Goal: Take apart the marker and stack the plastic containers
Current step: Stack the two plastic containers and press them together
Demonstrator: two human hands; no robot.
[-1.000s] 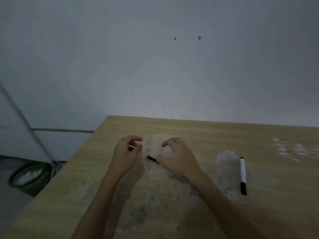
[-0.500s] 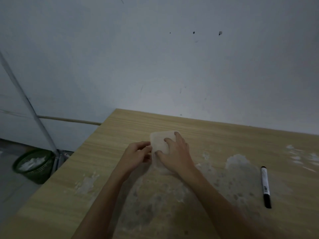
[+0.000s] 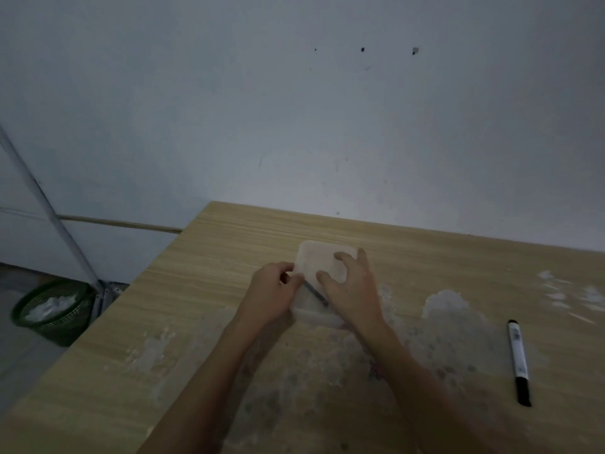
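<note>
Head view: both hands work at the plastic container (image 3: 322, 257) on the tabletop (image 3: 229, 257). The right hand (image 3: 352, 290) spreads its fingers over it; the left hand (image 3: 270, 294) pinches a thin dark piece (image 3: 316, 293). The marker (image 3: 519, 362) lies well apart, right.

I read this as a bare room, maybe a plain office or spare workroom; can't tell closer. A light wood-grain laminate desk (image 3: 229, 257) stands with its far edge against a blank pale wall (image 3: 294, 126) that has a few small dark holes and scuffs. The desk top is smeared with whitish patches. Past the desk's left edge I see a grey floor (image 3: 19, 348), a green mesh waste basket (image 3: 54, 309) with white scraps inside, and a slanted white pole (image 3: 49, 211). A whiteboard marker (image 3: 519, 362) lies near the desk's right edge. Lighting is dim.
</note>
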